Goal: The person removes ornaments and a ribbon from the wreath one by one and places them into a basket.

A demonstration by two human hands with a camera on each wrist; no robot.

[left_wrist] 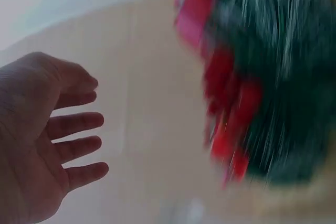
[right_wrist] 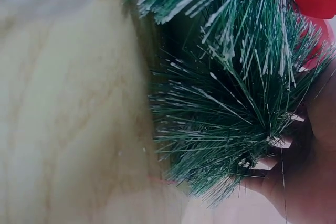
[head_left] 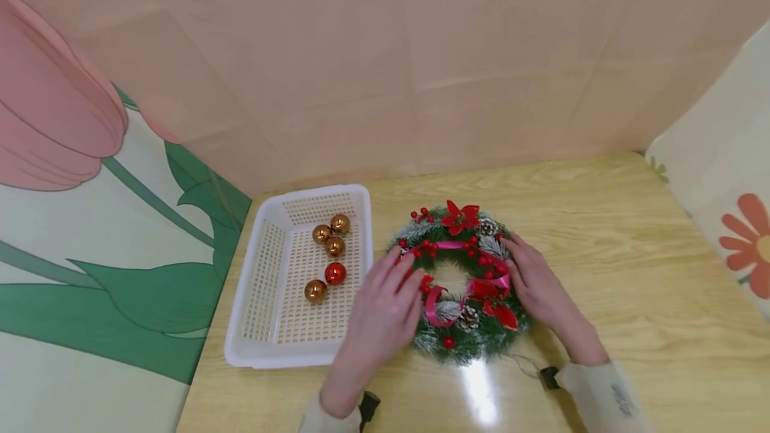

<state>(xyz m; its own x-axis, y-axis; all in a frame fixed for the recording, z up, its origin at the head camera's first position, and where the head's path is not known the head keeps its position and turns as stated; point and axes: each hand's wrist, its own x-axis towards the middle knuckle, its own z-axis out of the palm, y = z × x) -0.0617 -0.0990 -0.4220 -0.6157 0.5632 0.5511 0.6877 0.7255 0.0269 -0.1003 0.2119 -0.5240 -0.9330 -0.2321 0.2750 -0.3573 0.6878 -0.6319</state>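
A green Christmas wreath (head_left: 442,346) with frosted needles lies on the table, dressed with red poinsettias (head_left: 461,218), red berries, pine cones (head_left: 469,317) and a pink ribbon (head_left: 432,309). My left hand (head_left: 385,309) hovers by its left side, fingers loosely spread. In the left wrist view, that hand (left_wrist: 37,145) holds nothing and a gap separates it from the blurred wreath (left_wrist: 294,77). On the opposite side, my right hand (head_left: 541,282) grips the wreath's right edge. The right wrist view shows its fingers (right_wrist: 262,182) against the green needles (right_wrist: 220,108), partly hidden by them.
Left of the wreath stands a white plastic basket (head_left: 240,326). Inside it are several shiny copper-coloured balls (head_left: 315,291) and one red ball (head_left: 335,273). Bare wooden tabletop (head_left: 650,272) stretches to the right. A pinkish cloth wall (head_left: 421,85) borders the back.
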